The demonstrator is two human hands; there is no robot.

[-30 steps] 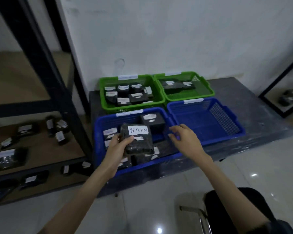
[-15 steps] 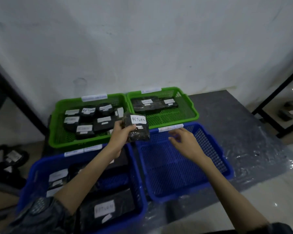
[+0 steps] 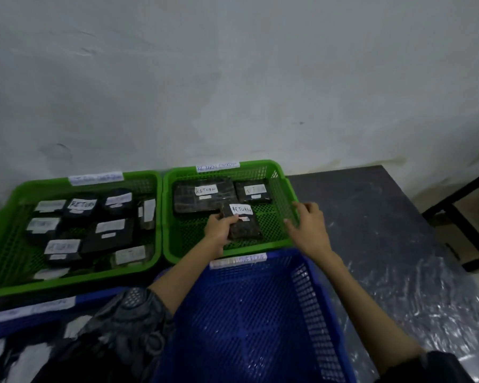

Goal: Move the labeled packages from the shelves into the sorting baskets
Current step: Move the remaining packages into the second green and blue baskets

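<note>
My left hand [image 3: 218, 227] grips a small black package [image 3: 245, 225] with a white label reading RETURN, low inside the right green basket [image 3: 284, 186]. Two other black labelled packages lie at that basket's back: a large one [image 3: 203, 199] and a smaller one [image 3: 253, 191]. My right hand [image 3: 309, 226] rests on the basket's right rim with its fingers spread and holds nothing. The left green basket [image 3: 9, 217] holds several black labelled packages.
A blue basket [image 3: 260, 313] with nothing in it stands right in front of me. Another blue basket [image 3: 25, 310] with packages sits at the lower left. The baskets stand on a dark grey table [image 3: 371, 217] against a white wall. A black frame [image 3: 459, 205] stands at the right.
The camera has moved closer and rightwards. My left hand has carried the RETURN package from over the front left blue basket into the right green basket. My right hand went from over the blue basket to the green rim.
</note>
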